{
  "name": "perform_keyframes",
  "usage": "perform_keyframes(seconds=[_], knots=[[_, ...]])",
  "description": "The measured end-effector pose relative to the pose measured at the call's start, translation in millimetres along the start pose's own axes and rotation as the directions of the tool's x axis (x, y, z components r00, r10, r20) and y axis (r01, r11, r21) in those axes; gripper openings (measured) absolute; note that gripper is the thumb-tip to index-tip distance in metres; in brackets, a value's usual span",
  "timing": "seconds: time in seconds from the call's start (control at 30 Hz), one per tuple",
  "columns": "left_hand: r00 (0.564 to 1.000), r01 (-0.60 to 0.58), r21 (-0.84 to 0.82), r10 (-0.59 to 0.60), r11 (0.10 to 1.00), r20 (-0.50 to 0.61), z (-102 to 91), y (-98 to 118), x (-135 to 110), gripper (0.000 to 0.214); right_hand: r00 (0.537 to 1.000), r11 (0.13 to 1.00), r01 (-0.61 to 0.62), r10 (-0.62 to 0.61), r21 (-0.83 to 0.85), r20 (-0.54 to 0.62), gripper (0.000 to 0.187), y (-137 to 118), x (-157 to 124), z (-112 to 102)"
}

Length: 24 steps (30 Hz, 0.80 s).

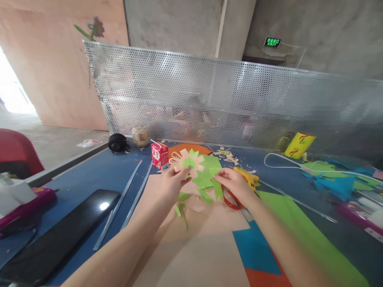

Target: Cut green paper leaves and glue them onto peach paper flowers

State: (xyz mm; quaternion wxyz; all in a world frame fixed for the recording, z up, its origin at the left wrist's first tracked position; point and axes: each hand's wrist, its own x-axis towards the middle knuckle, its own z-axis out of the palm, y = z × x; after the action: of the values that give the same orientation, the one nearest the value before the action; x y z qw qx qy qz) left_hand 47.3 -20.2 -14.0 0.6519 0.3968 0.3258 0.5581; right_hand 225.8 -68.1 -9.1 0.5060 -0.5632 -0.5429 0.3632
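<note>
Between its thumb and fingers, my left hand [176, 179] pinches a peach paper flower [196, 162] with a round green centre. My right hand [231, 181] is closed on a narrow green paper strip [217, 187] with a notched lower end. Between the hands lies a jagged-edged green paper piece [204, 179]. Red-handled scissors [232, 201] rest just under my right hand, their blades hidden. Several green paper scraps [181, 209] are scattered on the peach paper sheet [194, 247] beneath my hands.
A red drink carton [159, 155] and a jar [140, 136] stand at the back left. A black phone-like slab [66, 231] lies left, beside clear strips [119, 203]. Green paper [299, 223] and blue paper [257, 247] lie right. A perforated metal screen [191, 91] bounds the table's far edge.
</note>
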Motion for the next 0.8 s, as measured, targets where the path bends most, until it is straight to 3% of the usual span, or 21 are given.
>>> perform_keyframes(seconds=[0.27,0.43,0.57,0.8], knots=[[0.998,-0.046,-0.030,0.047,0.998,0.043,8.6,2.6,-7.3,0.028,0.993,0.992,-0.105,0.101,0.076,0.066,0.019,11.1,5.4,3.2],[0.995,-0.034,0.022,0.032,0.999,0.099,12.6,4.4,-12.1,0.027,0.995,0.987,-0.079,0.070,0.140,0.068,0.013,12.3,3.2,9.5],[0.994,-0.021,0.115,0.009,0.993,0.105,14.2,4.4,-13.9,0.026,0.989,0.967,-0.123,0.100,0.223,0.109,0.019,6.3,-2.0,14.1],[0.994,-0.094,0.238,0.076,0.967,0.083,15.1,3.6,-12.0,0.024,0.978,0.965,-0.189,0.168,0.184,0.122,0.021,-12.7,-12.0,19.9]])
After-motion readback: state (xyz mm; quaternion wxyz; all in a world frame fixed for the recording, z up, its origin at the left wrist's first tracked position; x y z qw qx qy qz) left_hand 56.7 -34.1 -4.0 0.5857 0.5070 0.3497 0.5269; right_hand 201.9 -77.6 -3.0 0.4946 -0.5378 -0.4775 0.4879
